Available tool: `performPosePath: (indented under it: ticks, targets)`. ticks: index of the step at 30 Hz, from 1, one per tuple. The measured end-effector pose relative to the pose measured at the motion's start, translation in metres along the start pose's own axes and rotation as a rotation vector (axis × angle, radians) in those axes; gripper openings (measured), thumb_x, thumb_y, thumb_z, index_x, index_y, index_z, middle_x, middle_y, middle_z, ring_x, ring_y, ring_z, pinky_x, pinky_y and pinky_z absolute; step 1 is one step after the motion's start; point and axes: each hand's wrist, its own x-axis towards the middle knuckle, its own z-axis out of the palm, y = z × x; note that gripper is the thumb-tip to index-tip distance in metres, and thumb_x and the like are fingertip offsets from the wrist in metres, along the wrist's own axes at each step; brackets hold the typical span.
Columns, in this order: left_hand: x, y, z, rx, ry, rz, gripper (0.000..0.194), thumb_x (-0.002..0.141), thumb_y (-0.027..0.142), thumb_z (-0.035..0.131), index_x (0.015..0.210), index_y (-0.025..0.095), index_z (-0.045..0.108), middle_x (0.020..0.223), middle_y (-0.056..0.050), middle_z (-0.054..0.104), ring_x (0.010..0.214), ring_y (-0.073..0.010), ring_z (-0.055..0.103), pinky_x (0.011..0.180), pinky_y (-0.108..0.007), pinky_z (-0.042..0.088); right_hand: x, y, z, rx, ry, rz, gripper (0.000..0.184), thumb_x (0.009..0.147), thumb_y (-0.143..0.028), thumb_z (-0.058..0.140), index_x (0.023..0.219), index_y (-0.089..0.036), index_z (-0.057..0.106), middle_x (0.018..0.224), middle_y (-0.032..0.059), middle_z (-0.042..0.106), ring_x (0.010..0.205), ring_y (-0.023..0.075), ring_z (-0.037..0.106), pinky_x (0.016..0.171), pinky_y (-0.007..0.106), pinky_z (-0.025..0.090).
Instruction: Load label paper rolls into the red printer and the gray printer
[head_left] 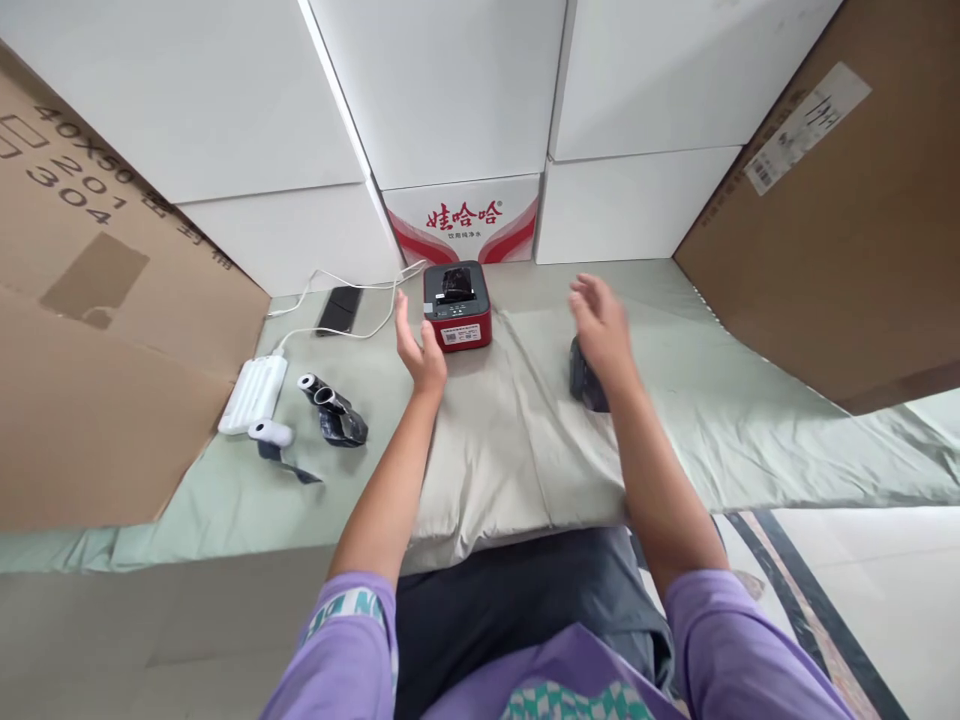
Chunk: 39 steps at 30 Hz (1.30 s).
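Note:
A small red and black box-shaped device, which looks like a label printer (469, 335), rests on the cloth-covered table. It has a white label on its front, and something glossy black lies on top. My left hand (421, 350) is beside its left side, thumb and fingers apart, holding nothing; whether it touches the device I cannot tell. To the right, my right hand (604, 325) is slightly blurred, with its fingers loosely bent and apart. Below that hand is a dark grey object (582, 380), partly hidden by the hand and wrist, so its kind is unclear.
On the left lie a white power strip (255, 393) with a cable, a black phone-like slab (340, 310), a white roll with a dark strip (271, 433) and dark rolled pieces (341, 420). Cardboard walls (847, 220) flank the table; white boxes (465, 90) stand behind.

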Motion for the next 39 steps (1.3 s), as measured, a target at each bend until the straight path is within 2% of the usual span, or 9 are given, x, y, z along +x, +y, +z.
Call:
performPosePath:
  ticks: [2,5,10,14,20,27,30,35,39]
  targets:
    - [-0.011,0.016,0.003,0.041,-0.062,0.149,0.066,0.105,0.058,0.034,0.150,0.014,0.052,0.161,-0.017,0.051,0.156,-0.0243,0.042,0.128,-0.038,0.033,0.001,0.016,-0.039,-0.045,0.082,0.103,0.041,0.090,-0.058,0.065,0.109,-0.023,0.071,0.119,0.0117,0.075,0.121,0.0312,0.067,0.116,0.060,0.044]
    - [-0.035,0.037,0.018,0.046,-0.395,0.219,0.059,0.106,0.054,0.033,0.142,0.015,0.060,0.148,-0.017,0.064,0.144,-0.0263,0.056,0.122,-0.042,0.041,-0.004,0.045,-0.069,-0.008,0.100,0.345,0.036,0.085,-0.056,0.067,0.093,-0.021,0.071,0.099,0.0094,0.077,0.108,0.0288,0.071,0.111,0.056,0.049]
    - [-0.085,0.061,0.043,0.112,-1.121,0.178,0.064,0.104,0.045,0.040,0.160,0.013,0.041,0.164,-0.017,0.049,0.153,-0.0268,0.047,0.129,-0.047,0.032,-0.014,0.069,-0.068,0.045,0.097,0.389,0.031,0.082,-0.052,0.067,0.088,-0.022,0.072,0.094,0.0064,0.078,0.101,0.0251,0.073,0.108,0.046,0.051]
    - [-0.101,0.071,0.050,0.150,-1.372,0.266,0.072,0.106,0.045,0.039,0.168,0.013,0.023,0.176,-0.013,0.023,0.165,-0.0238,0.021,0.135,-0.052,0.010,-0.016,0.070,-0.061,0.150,0.129,0.385,0.032,0.080,-0.052,0.065,0.086,-0.022,0.072,0.087,0.0047,0.079,0.095,0.0234,0.074,0.104,0.042,0.054]
    - [-0.088,0.078,0.027,-0.024,-1.302,0.151,0.065,0.107,0.039,0.037,0.167,0.014,0.030,0.175,-0.010,0.025,0.164,-0.0228,0.020,0.136,-0.046,0.016,-0.022,0.042,-0.037,0.294,0.135,0.356,0.033,0.080,-0.053,0.067,0.089,-0.022,0.073,0.087,0.0046,0.080,0.095,0.0245,0.074,0.103,0.043,0.055]
    - [-0.095,0.078,-0.085,-0.079,-0.932,-0.024,0.061,0.107,0.040,0.047,0.166,0.027,0.036,0.171,-0.005,0.036,0.159,-0.0246,0.035,0.133,-0.043,0.030,-0.056,-0.016,0.052,0.318,-0.122,0.345,0.035,0.089,-0.056,0.060,0.091,-0.023,0.072,0.093,0.0043,0.078,0.098,0.0244,0.072,0.100,0.041,0.054]
    - [-0.108,0.063,-0.115,-0.013,-0.840,-0.102,0.062,0.106,0.039,0.050,0.165,0.024,0.038,0.170,-0.008,0.039,0.157,-0.0268,0.039,0.131,-0.046,0.035,-0.073,-0.023,0.086,0.341,-0.223,0.339,0.038,0.091,-0.059,0.057,0.091,-0.023,0.069,0.094,0.0037,0.076,0.097,0.0231,0.070,0.099,0.039,0.053]
    - [-0.121,0.047,-0.123,0.108,-0.746,-0.163,0.054,0.105,0.038,0.049,0.157,0.021,0.052,0.157,-0.010,0.057,0.148,-0.0288,0.053,0.131,-0.050,0.035,-0.090,-0.015,0.106,0.308,-0.302,0.338,0.041,0.092,-0.063,0.054,0.092,-0.025,0.067,0.094,0.0024,0.075,0.097,0.0232,0.068,0.097,0.038,0.052]
    - [-0.119,0.046,-0.116,0.110,-0.739,-0.246,0.061,0.106,0.046,0.046,0.161,0.019,0.045,0.163,-0.013,0.051,0.151,-0.0302,0.049,0.126,-0.050,0.041,-0.096,-0.007,0.104,0.289,-0.322,0.341,0.045,0.092,-0.068,0.053,0.093,-0.025,0.066,0.098,0.0040,0.076,0.099,0.0250,0.068,0.100,0.041,0.051]
